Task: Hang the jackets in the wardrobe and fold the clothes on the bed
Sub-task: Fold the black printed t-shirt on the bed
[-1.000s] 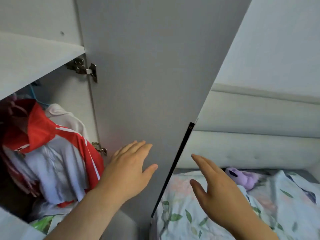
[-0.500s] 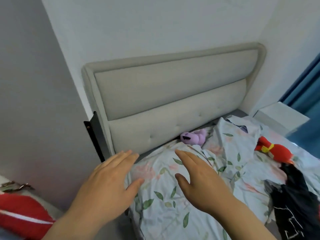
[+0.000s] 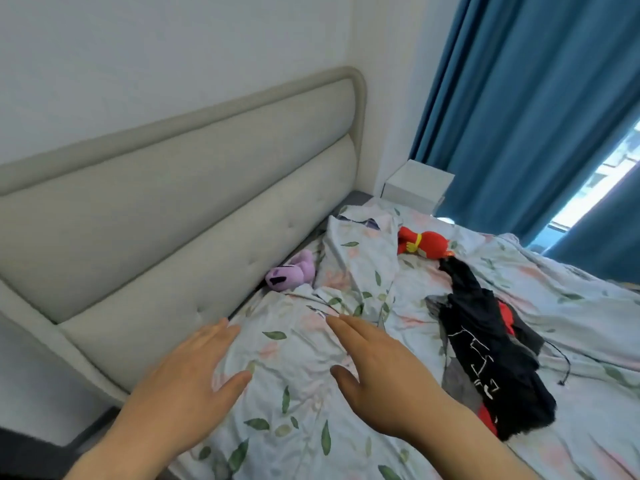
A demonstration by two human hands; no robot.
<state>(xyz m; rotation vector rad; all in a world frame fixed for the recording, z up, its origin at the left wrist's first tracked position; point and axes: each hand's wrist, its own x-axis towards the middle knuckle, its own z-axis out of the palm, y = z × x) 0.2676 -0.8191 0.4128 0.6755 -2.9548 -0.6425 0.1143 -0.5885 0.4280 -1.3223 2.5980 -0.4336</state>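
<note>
The bed (image 3: 571, 327), under a rumpled leaf-print cover (image 3: 298, 441), fills the lower right of the frame. A purple plush toy (image 3: 291, 271) lies at centre against the padded headboard (image 3: 173, 220). A red plush toy (image 3: 424, 242) lies right of centre, and just below it a crumpled black garment (image 3: 485, 344).

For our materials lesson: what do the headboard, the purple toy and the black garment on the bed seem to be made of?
Headboard: padded beige upholstery, matte, with button dimples. Purple toy: probably plush, soft rounded shape. Black garment: thin limp cloth, matte, crumpled, with a drawcord; fibre unclear.
</note>
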